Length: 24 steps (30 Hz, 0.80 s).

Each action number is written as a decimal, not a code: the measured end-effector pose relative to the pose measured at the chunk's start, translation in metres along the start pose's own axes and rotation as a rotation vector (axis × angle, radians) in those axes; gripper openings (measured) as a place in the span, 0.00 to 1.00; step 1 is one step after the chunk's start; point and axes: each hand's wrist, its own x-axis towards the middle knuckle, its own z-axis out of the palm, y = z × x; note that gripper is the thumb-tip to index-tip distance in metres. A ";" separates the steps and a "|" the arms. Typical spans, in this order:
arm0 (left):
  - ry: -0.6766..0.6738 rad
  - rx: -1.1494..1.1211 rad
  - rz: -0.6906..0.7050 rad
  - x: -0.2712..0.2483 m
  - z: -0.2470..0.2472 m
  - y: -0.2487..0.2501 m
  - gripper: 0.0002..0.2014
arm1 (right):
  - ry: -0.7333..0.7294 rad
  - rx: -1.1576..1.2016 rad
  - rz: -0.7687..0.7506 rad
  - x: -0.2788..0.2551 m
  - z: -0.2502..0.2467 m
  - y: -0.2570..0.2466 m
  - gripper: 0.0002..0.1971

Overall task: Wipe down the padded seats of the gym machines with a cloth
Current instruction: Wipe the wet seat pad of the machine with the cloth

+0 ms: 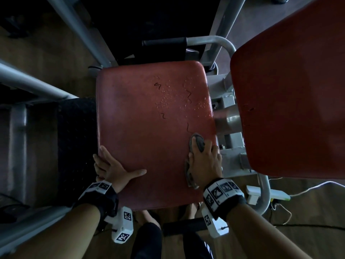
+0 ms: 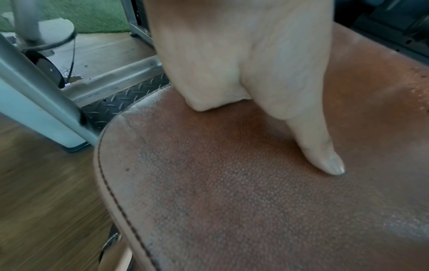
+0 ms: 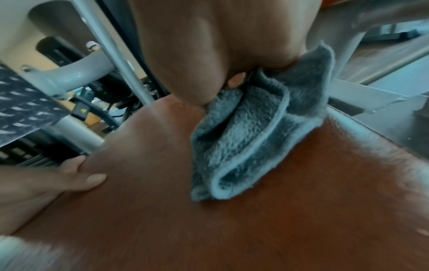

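Observation:
The red padded seat (image 1: 149, 131) fills the middle of the head view, with water droplets (image 1: 168, 96) and thin dark squiggles on its far half. My right hand (image 1: 204, 156) grips a bunched grey terry cloth (image 1: 198, 143) and presses it on the seat near the right edge. In the right wrist view the cloth (image 3: 243, 143) lies folded under my fingers (image 3: 236, 80) on the seat (image 3: 255, 229). My left hand (image 1: 112, 169) rests on the seat's left edge, fingers down the side. Its thumb (image 2: 325, 155) lies flat on the grained seat top (image 2: 232, 210).
A second red pad (image 1: 291, 86) stands close on the right on a metal post. Grey frame tubes (image 1: 33, 85) and a black diamond-plate step (image 1: 74, 137) lie to the left. A black-gripped handle (image 1: 164, 42) is beyond the seat. A white cable (image 1: 308, 189) crosses the wooden floor.

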 end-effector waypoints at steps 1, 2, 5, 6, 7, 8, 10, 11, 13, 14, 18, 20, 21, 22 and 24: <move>-0.003 0.000 0.000 0.000 0.000 0.000 0.83 | 0.002 -0.012 -0.017 -0.002 0.000 0.002 0.30; -0.006 0.001 0.002 0.001 0.000 0.000 0.83 | 0.003 -0.028 -0.037 -0.005 0.001 0.005 0.30; -0.006 0.001 0.004 0.001 0.000 -0.001 0.84 | 0.011 -0.073 -0.076 -0.013 0.006 0.013 0.29; -0.008 -0.002 0.006 0.001 0.000 -0.001 0.84 | 0.015 -0.083 -0.081 -0.012 0.006 0.015 0.29; -0.014 -0.006 0.008 0.002 0.000 -0.001 0.84 | 0.016 -0.085 -0.085 -0.008 0.005 0.015 0.29; -0.020 -0.010 0.009 0.002 0.000 -0.001 0.84 | 0.019 -0.079 -0.091 -0.004 0.003 0.014 0.29; -0.025 -0.012 0.014 0.002 0.000 -0.002 0.84 | 0.024 -0.052 -0.096 0.006 -0.003 0.008 0.28; -0.025 -0.012 0.016 0.002 -0.001 -0.002 0.84 | 0.021 -0.037 -0.091 0.010 -0.006 0.005 0.28; -0.031 -0.013 0.020 0.002 0.000 -0.002 0.84 | 0.010 -0.019 -0.073 0.014 -0.008 0.001 0.28; -0.035 -0.016 0.018 0.002 -0.001 -0.003 0.84 | 0.001 -0.015 -0.068 0.013 -0.009 0.000 0.28; -0.047 -0.021 0.020 0.000 -0.003 -0.002 0.84 | -0.051 -0.032 -0.069 0.005 -0.009 0.004 0.29; -0.053 -0.028 0.022 0.000 -0.004 -0.001 0.84 | -0.050 -0.047 -0.080 0.005 -0.010 0.006 0.29; -0.054 -0.030 0.022 -0.001 -0.004 -0.001 0.84 | -0.045 -0.060 -0.090 0.008 -0.010 0.007 0.29; -0.055 -0.030 0.024 -0.001 -0.004 -0.001 0.84 | -0.039 -0.078 -0.102 0.012 -0.010 0.006 0.29; -0.056 -0.032 0.025 -0.001 -0.004 -0.001 0.84 | -0.024 -0.110 -0.126 0.019 -0.010 0.003 0.29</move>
